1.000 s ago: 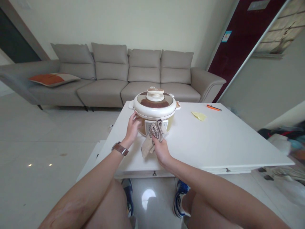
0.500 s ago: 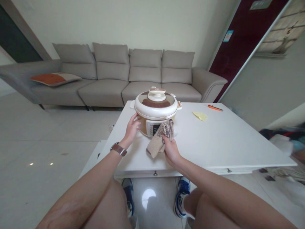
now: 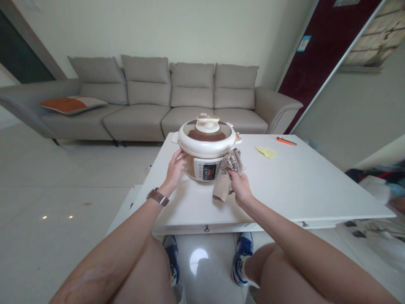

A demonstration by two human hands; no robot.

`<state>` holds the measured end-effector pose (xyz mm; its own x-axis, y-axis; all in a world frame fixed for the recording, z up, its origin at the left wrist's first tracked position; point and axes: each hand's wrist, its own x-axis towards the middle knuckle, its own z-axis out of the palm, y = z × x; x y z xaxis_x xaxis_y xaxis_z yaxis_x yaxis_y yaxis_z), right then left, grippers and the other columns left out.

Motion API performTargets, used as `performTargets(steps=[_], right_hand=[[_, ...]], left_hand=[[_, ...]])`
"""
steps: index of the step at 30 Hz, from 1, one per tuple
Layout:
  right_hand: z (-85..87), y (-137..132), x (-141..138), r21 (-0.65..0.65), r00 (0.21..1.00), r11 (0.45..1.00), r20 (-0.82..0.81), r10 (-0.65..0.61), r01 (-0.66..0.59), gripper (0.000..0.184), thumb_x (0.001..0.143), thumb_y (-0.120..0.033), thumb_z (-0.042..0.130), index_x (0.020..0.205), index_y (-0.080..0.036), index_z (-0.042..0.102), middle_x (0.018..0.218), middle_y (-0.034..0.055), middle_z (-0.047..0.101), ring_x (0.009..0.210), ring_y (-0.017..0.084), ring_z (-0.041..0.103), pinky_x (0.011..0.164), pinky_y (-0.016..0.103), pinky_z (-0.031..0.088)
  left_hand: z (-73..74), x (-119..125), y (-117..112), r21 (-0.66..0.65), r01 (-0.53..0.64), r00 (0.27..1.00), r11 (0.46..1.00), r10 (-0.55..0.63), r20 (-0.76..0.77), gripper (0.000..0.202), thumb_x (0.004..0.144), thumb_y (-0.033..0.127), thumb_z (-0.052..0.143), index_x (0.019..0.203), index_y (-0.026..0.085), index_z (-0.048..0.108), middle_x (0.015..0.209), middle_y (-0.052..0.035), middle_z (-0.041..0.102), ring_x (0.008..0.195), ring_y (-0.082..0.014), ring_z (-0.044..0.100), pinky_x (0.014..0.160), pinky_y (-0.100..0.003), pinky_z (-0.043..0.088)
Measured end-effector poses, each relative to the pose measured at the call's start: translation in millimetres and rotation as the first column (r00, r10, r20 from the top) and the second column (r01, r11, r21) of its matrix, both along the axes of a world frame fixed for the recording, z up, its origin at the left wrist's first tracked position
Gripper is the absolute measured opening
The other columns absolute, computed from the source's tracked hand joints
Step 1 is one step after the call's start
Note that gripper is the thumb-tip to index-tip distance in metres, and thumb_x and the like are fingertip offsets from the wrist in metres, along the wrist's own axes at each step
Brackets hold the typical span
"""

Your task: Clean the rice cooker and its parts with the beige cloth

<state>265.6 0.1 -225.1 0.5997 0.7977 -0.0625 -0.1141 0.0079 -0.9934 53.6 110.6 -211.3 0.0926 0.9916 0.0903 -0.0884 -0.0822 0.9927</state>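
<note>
An electric pressure cooker [image 3: 206, 147] with a white lid and a brown top stands on the white table [image 3: 291, 181]. Its front control panel [image 3: 207, 169] faces me and is mostly uncovered. My right hand [image 3: 241, 185] grips a bunched beige and brown patterned cloth [image 3: 225, 179] against the cooker's right front side, overlapping the panel's right edge. At the cooker's left side is my left hand [image 3: 176, 169], fingers apart and resting on or right beside the body below the lid rim. A brown-strapped watch is on that wrist.
A yellow piece of cloth or paper [image 3: 265, 152] lies right of the cooker, with an orange utility knife [image 3: 286, 141] farther back. Beyond the table stands a grey sofa [image 3: 190, 93] with an orange and white cushion [image 3: 72, 104]. Drawer knobs [image 3: 206, 229] stick out at the table's front.
My right hand has moved the cloth rightward across the cooker's front, uncovering more of the control panel. My left hand stays at the cooker's left side.
</note>
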Motion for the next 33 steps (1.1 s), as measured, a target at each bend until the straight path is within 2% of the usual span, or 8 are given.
performTargets(steps=[4,10,14,18,23,27,30,33], right_hand=[[-7.4,22,28,0.019,0.996,0.997,0.058,-0.074,0.073,0.043,0.074,-0.047,0.066,0.102,-0.015,0.073,0.093,0.0073,0.079,0.083,0.024,0.071,0.066,0.030,0.053],[-22.1,64,70,-0.034,0.979,0.985,0.119,-0.164,0.169,0.039,0.075,-0.042,0.061,0.101,-0.014,0.072,0.093,0.0093,0.079,0.083,0.023,0.072,0.067,0.029,0.053],[-28.2,72,67,-0.045,0.980,0.987,0.128,-0.150,0.157,0.036,0.074,-0.039,0.063,0.099,-0.014,0.075,0.088,0.0085,0.079,0.085,0.025,0.072,0.071,0.031,0.055],[-34.0,58,45,-0.044,0.978,0.988,0.150,-0.142,0.150,0.038,0.077,-0.044,0.064,0.099,-0.014,0.076,0.083,0.0086,0.078,0.086,0.028,0.073,0.073,0.034,0.056],[-36.3,41,26,-0.009,0.973,0.994,0.205,-0.103,0.108,0.043,0.080,-0.049,0.065,0.104,-0.014,0.076,0.092,0.0101,0.079,0.091,0.028,0.073,0.076,0.033,0.055],[-28.4,56,41,0.013,0.955,0.988,0.255,-0.151,0.153,0.043,0.083,-0.048,0.061,0.105,-0.014,0.075,0.101,0.0122,0.080,0.094,0.028,0.073,0.076,0.033,0.055],[-20.5,75,63,-0.063,0.928,0.975,0.326,-0.182,0.213,0.039,0.084,-0.043,0.060,0.103,-0.014,0.075,0.104,0.0144,0.079,0.095,0.029,0.073,0.077,0.034,0.054],[-16.4,84,75,-0.123,0.911,0.962,0.370,-0.184,0.245,0.031,0.081,-0.041,0.066,0.093,-0.015,0.074,0.100,0.0164,0.079,0.096,0.030,0.073,0.081,0.036,0.054]], left_hand=[[-1.7,0,2,-0.005,-0.002,1.000,1.000,0.002,0.002,0.069,0.074,0.024,0.060,0.143,0.031,0.059,0.156,-0.0058,0.054,0.143,-0.0338,0.051,0.099,-0.049,0.058],[-0.5,1,1,-0.005,-0.007,1.000,1.000,0.007,0.001,0.070,0.074,0.024,0.061,0.143,0.030,0.058,0.148,-0.0075,0.061,0.139,-0.0339,0.054,0.098,-0.049,0.058],[-0.1,2,1,0.002,-0.008,1.000,1.000,0.008,-0.003,0.069,0.074,0.025,0.061,0.143,0.029,0.057,0.152,-0.0072,0.058,0.139,-0.0335,0.054,0.097,-0.048,0.058],[-1.1,3,2,0.002,-0.018,1.000,1.000,0.018,-0.008,0.068,0.074,0.025,0.061,0.142,0.028,0.057,0.153,-0.0070,0.056,0.138,-0.0334,0.054,0.094,-0.047,0.059],[-2.6,4,2,0.016,-0.033,0.999,0.999,0.033,-0.015,0.066,0.075,0.024,0.062,0.140,0.029,0.058,0.157,-0.0067,0.052,0.140,-0.0333,0.052,0.093,-0.044,0.060],[-2.9,4,1,0.019,-0.031,0.999,0.999,0.031,-0.015,0.066,0.074,0.024,0.062,0.140,0.030,0.058,0.157,-0.0059,0.052,0.140,-0.0339,0.052,0.094,-0.045,0.060],[-3.0,5,1,0.020,-0.029,0.999,0.999,0.030,-0.019,0.066,0.075,0.024,0.062,0.141,0.032,0.057,0.160,-0.0050,0.049,0.143,-0.0339,0.049,0.093,-0.044,0.060],[-4.9,8,-1,0.029,-0.020,0.999,0.999,0.021,-0.032,0.069,0.076,0.024,0.061,0.144,0.033,0.053,0.160,-0.0047,0.048,0.146,-0.0337,0.046,0.094,-0.043,0.059]])
